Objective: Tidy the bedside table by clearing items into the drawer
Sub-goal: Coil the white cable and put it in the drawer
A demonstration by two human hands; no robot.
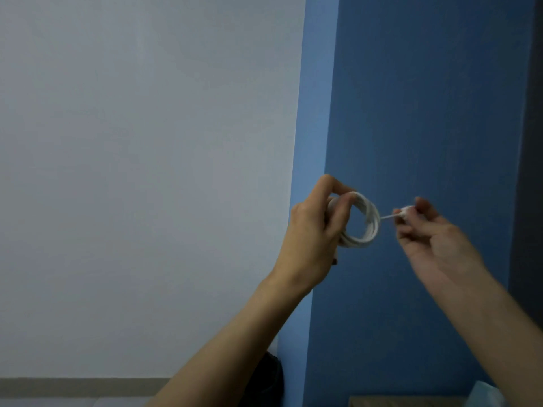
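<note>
A white cable (370, 221) is wound into a small round coil and held up in front of the wall. My left hand (313, 239) grips the coil's left side, thumb and fingers curled round the loops. A short free end runs right from the coil to a small white plug (407, 213). My right hand (435, 236) pinches that plug between thumb and fingertips. A strip of the bedside table (405, 402) shows at the bottom right edge; its drawer is out of view.
A white wall (147, 171) fills the left, a blue wall (426, 113) the right. A dark object (269, 377) sits low behind my left forearm. Something pale blue (484, 396) lies at the bottom right corner.
</note>
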